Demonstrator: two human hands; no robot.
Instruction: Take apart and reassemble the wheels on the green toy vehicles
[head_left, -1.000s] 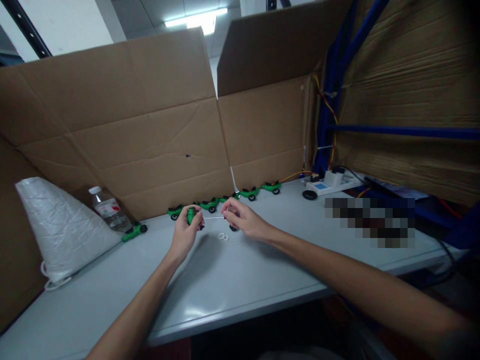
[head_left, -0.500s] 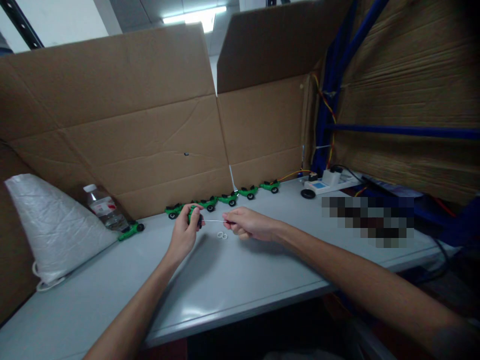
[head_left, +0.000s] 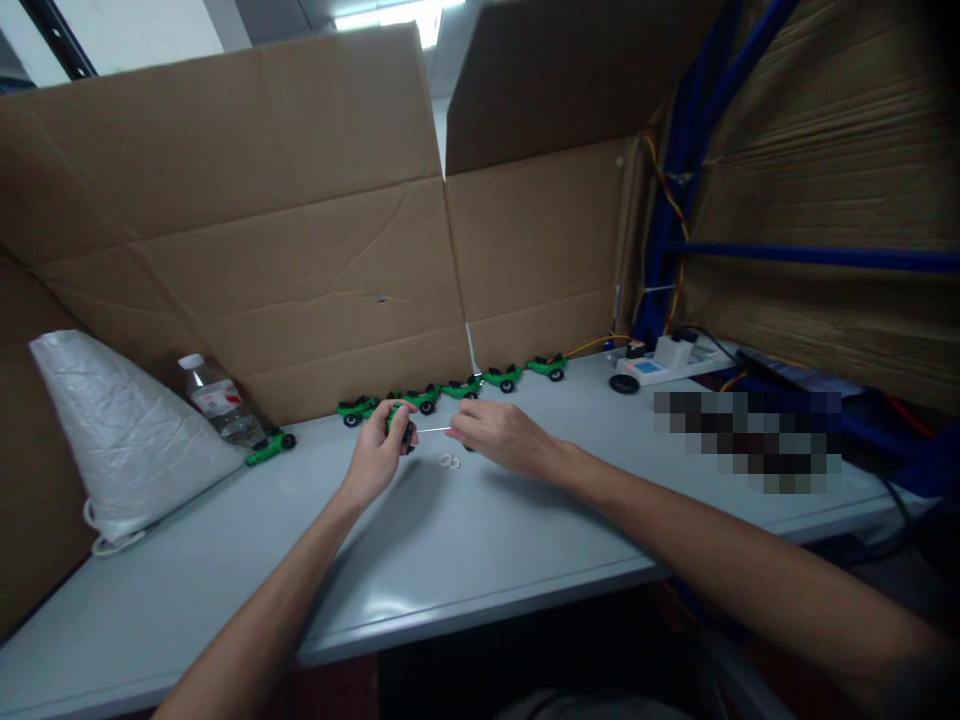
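Observation:
My left hand (head_left: 373,458) is closed around a small green toy vehicle (head_left: 395,418) with black wheels, held above the table. Fingers cover much of the toy. My right hand (head_left: 496,436) grips a screwdriver (head_left: 433,430); only its thin metal shaft shows, pointing left to the toy's wheel side, and the handle is hidden in the fingers. Just below, two small white rings (head_left: 450,461) lie on the table. Behind the hands, several similar green toy vehicles (head_left: 501,378) stand in a row along the cardboard.
The grey-white table (head_left: 420,560) is backed by cardboard panels (head_left: 300,290). At left are a silvery-white bag (head_left: 127,440), a water bottle (head_left: 221,400) and another green toy (head_left: 271,449). A power strip (head_left: 675,360) and black disc (head_left: 624,384) lie right, near a blue frame (head_left: 664,250).
My right hand has turned over around the screwdriver, so the back of it now faces up more. The toy stays in my left hand. The whole view has shifted slightly.

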